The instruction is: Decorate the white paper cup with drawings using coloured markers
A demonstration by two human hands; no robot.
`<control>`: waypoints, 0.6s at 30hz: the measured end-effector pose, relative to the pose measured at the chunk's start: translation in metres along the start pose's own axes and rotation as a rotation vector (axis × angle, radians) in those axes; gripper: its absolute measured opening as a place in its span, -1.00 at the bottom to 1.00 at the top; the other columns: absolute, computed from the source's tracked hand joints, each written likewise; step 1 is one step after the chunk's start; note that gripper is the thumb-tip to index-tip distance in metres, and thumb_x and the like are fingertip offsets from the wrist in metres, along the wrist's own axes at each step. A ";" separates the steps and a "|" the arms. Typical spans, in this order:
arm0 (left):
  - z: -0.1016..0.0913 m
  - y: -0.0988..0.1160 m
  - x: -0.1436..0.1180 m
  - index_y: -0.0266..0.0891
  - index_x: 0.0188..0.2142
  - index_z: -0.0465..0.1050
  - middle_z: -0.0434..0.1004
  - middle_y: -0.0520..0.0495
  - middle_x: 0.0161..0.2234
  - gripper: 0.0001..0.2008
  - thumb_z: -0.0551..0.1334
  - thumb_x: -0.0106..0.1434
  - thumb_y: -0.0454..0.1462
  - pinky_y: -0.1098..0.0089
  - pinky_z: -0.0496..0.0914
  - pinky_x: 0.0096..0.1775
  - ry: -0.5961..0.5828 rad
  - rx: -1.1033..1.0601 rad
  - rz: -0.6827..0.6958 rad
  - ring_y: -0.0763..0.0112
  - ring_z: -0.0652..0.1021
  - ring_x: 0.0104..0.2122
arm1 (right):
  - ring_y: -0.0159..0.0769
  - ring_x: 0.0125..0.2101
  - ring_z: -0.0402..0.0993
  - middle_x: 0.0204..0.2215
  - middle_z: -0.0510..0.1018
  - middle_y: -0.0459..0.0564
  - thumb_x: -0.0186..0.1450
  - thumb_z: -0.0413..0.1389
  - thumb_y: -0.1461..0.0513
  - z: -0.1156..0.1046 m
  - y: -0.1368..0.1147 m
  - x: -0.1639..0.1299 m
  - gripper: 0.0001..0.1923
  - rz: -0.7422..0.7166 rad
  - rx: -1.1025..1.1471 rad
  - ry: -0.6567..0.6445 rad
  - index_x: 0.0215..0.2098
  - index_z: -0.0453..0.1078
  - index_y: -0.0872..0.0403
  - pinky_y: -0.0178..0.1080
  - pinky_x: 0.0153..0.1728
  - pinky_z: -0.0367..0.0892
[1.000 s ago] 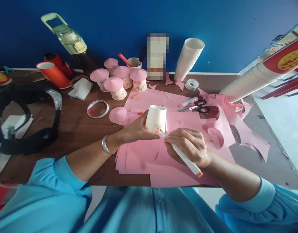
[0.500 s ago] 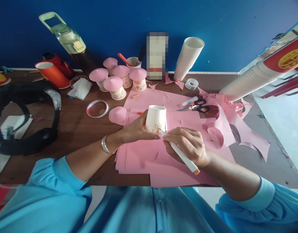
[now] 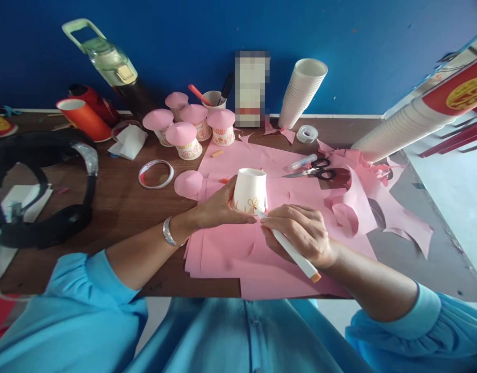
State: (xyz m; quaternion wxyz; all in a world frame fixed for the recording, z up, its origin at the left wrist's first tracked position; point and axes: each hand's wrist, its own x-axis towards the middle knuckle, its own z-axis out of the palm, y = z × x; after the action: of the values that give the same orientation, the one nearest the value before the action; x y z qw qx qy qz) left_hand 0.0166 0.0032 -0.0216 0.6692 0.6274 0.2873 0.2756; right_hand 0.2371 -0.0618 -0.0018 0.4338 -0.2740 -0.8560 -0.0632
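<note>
My left hand (image 3: 226, 207) is wrapped around a white paper cup (image 3: 249, 185), its fingers mostly hidden behind it. Orange flower and grass strokes run along the cup's lower part. In my right hand (image 3: 300, 233) is a white marker pen (image 3: 295, 254) with an orange end; its tip touches the cup near the drawn flower. Both hands are over pink paper sheets (image 3: 223, 248). Left of the cup lies a pink paper cone (image 3: 188, 183). Farther back stand several decorated cups (image 3: 190, 150) topped with pink cones.
Scissors (image 3: 312, 172) and a glue stick (image 3: 302, 163) lie right of the cup, beside pink scraps (image 3: 347, 207). Stacked white cups (image 3: 303, 90), a tape roll (image 3: 307, 134) and a bottle (image 3: 117, 67) stand along the back. A black headset (image 3: 83, 202) is at left.
The marker in my right hand has shifted very slightly at the cup's lower edge. My left hand and the cup stay where they were.
</note>
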 end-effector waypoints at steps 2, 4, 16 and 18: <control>0.000 -0.002 0.000 -0.19 0.09 0.45 0.59 -0.25 0.01 -0.32 0.61 0.04 -0.10 0.00 0.48 0.14 0.006 -0.003 -0.005 -0.12 0.49 0.23 | -0.37 -0.44 0.61 -0.40 0.61 -0.11 0.37 0.21 0.39 0.000 0.001 0.000 -0.80 -0.002 -0.003 -0.010 -0.08 0.41 0.05 -0.32 -0.43 0.55; 0.000 -0.002 0.000 -0.19 0.08 0.46 0.60 -0.24 -0.01 -0.32 0.61 0.04 -0.09 0.01 0.48 0.12 0.002 -0.004 -0.005 -0.12 0.50 0.21 | -0.36 -0.44 0.61 -0.40 0.61 -0.11 0.36 0.22 0.39 0.000 0.001 0.000 -0.80 -0.007 0.007 -0.013 -0.08 0.42 0.06 -0.32 -0.45 0.55; -0.002 0.004 -0.003 -0.15 0.11 0.45 0.61 -0.16 -0.02 -0.33 0.60 0.06 -0.12 0.15 0.51 -0.01 0.017 -0.123 -0.058 0.07 0.59 0.02 | -0.35 -0.44 0.59 -0.40 0.59 -0.10 0.34 0.22 0.40 -0.004 0.001 0.002 -0.77 -0.027 0.018 0.019 -0.06 0.43 0.07 -0.31 -0.45 0.53; -0.002 0.005 -0.003 -0.16 0.05 0.49 0.61 -0.14 -0.07 -0.40 0.60 0.06 -0.11 0.16 0.51 -0.02 0.026 -0.131 -0.053 0.07 0.58 0.02 | -0.35 -0.45 0.58 -0.41 0.59 -0.07 0.35 0.21 0.40 -0.005 0.001 0.002 -0.79 -0.032 0.013 0.026 -0.06 0.42 0.10 -0.31 -0.46 0.52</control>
State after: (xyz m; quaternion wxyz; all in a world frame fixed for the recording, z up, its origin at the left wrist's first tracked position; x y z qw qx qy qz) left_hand 0.0128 0.0031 -0.0170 0.7121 0.5708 0.2939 0.2843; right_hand 0.2400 -0.0618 0.0027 0.4457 -0.2568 -0.8548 -0.0680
